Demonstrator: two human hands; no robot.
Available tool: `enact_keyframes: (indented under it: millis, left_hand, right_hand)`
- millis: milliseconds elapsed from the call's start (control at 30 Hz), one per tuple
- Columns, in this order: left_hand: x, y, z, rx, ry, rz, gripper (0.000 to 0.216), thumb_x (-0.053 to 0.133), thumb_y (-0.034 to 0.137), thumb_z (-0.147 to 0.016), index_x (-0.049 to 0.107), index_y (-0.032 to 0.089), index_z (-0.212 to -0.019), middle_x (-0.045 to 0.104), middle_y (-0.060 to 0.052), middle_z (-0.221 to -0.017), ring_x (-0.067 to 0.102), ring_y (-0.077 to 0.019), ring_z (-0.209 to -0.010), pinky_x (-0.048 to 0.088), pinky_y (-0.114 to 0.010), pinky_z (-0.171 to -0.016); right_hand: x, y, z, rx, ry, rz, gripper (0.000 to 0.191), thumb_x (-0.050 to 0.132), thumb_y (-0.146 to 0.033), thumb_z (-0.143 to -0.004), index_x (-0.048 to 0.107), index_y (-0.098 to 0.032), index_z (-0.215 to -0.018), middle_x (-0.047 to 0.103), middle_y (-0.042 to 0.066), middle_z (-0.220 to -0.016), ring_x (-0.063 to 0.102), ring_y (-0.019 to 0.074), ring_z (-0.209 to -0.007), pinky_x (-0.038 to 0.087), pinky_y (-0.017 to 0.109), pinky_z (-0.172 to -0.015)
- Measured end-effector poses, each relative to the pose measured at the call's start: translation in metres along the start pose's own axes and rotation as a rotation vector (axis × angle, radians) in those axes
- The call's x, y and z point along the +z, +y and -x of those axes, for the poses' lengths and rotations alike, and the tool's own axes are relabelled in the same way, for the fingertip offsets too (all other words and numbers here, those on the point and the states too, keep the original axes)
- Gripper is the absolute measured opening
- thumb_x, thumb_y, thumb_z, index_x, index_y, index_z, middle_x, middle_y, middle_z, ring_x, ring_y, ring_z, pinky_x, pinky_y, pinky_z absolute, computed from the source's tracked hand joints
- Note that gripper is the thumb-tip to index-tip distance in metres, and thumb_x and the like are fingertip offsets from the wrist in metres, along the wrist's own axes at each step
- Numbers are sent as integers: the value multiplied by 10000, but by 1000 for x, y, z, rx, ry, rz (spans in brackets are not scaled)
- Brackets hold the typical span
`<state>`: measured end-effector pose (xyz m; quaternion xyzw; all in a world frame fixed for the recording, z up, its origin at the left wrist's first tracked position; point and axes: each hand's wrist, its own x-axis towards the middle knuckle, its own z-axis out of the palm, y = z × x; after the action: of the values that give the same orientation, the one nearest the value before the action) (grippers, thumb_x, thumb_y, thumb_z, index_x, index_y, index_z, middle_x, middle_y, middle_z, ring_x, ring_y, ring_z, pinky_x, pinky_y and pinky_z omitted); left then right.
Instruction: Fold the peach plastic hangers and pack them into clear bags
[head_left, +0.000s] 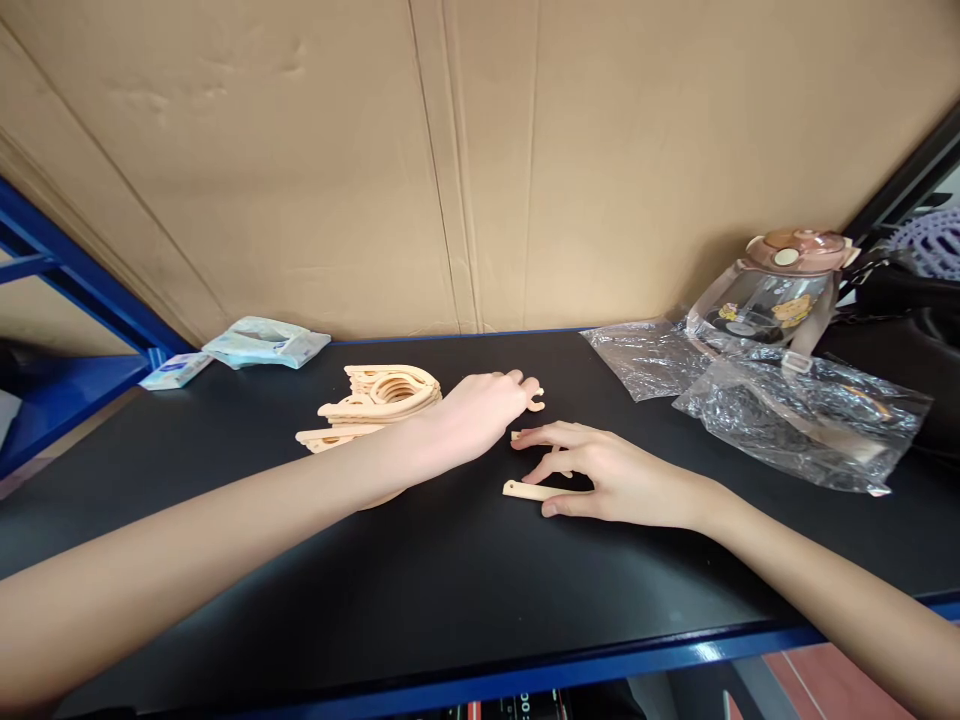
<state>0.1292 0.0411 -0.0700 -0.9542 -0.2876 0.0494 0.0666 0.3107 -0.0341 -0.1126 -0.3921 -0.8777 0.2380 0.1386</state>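
A beige folding clothes hanger lies on the black tabletop (450, 590), its lower arm (531, 491) and its small hook (535, 405) showing between and beyond my hands. My left hand (487, 410) has its fingers curled at the hook; the fingertips are partly hidden. From the right, my right hand (600, 470) reaches over the arms, with its thumb and a finger around the lower arm and the index finger at the upper one. Left of my left hand sits a stack of similar beige hangers (394, 382), partly covered by my left forearm.
Crumpled clear plastic bags (802, 420) lie at the right, by a strapped water bottle (780, 290) with a brown lid. A tissue pack (266, 343) and a smaller pack (176, 371) rest at the back left. A cardboard wall (300, 180) closes the back.
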Motion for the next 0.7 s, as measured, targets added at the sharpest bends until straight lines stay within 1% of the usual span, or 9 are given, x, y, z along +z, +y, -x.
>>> enact_keyframes:
  millis: [100, 167, 200, 300, 367, 433, 467, 567, 700]
  left_hand:
    - [-4, 0, 0, -10, 72, -33, 362, 458, -37, -811, 545, 120, -1125, 625, -78, -989, 626, -223, -832, 430, -308, -663]
    - [-8, 2, 5, -28, 118, -49, 358, 454, -21, -823, 532, 117, -1144, 618, -86, -1003, 611, -243, -893, 431, -340, -739]
    - [-10, 5, 8, -39, 131, -52, 338, 454, -8, -831, 533, 117, -1135, 615, -83, -989, 609, -243, -878, 430, -345, -741]
    - [-14, 16, 25, -75, 146, -35, 192, 420, 81, -911, 550, 138, -1041, 596, -48, -875, 596, -203, -708, 417, -310, -623]
    - [-12, 25, 38, -84, 175, 2, 193, 380, 243, -989, 553, 158, -982, 576, -31, -814, 586, -191, -661, 405, -295, -577]
    - [-4, 31, 49, -55, 194, 36, 275, 356, 355, -1009, 553, 164, -986, 584, -36, -830, 604, -198, -715, 422, -294, -598]
    - [1, 34, 54, -34, 193, 44, 271, 363, 356, -1009, 552, 163, -992, 594, -44, -855, 610, -201, -749, 430, -293, -616]
    - [20, 38, 63, -9, 185, 72, 195, 368, 243, -999, 536, 155, -958, 615, -55, -902, 611, -192, -779, 418, -276, -600]
    - [42, 41, 68, -20, 224, 147, 185, 341, 214, -982, 493, 167, -889, 620, -24, -815, 593, -168, -686, 350, -259, -515]
  right_hand:
    - [-1, 1, 0, 15, -14, -45, 284, 628, -406, -865, 705, -271, -1103, 486, 50, -1437, 420, 224, -1339, 326, 398, -1108]
    - [-2, 1, -1, 29, -24, -75, 290, 636, -422, -857, 709, -281, -1099, 472, 51, -1447, 394, 226, -1355, 306, 404, -1116]
    - [-3, 1, -1, 35, -30, -90, 290, 639, -428, -853, 713, -283, -1092, 464, 52, -1452, 380, 228, -1363, 297, 406, -1120]
    - [-4, 3, -3, 21, -33, -123, 279, 657, -433, -837, 728, -280, -1060, 465, 51, -1444, 374, 235, -1363, 293, 409, -1119]
    - [-4, 4, -2, -19, -19, -137, 259, 670, -414, -831, 731, -270, -1038, 480, 43, -1425, 408, 227, -1335, 316, 399, -1105]
    - [-3, 5, -1, -56, -9, -148, 242, 679, -395, -827, 729, -261, -1022, 478, 33, -1427, 423, 212, -1320, 330, 388, -1098]
    - [-2, 6, -1, -64, -9, -151, 237, 682, -392, -825, 728, -258, -1015, 466, 32, -1438, 416, 209, -1326, 326, 389, -1101]
    - [1, 10, -1, -52, -15, -160, 240, 688, -416, -814, 727, -255, -988, 445, 35, -1460, 373, 215, -1363, 294, 414, -1122]
    - [-8, 13, -6, -19, -22, -177, 314, 698, -458, -789, 715, -257, -1030, 451, 48, -1460, 374, 231, -1367, 327, 421, -1100]
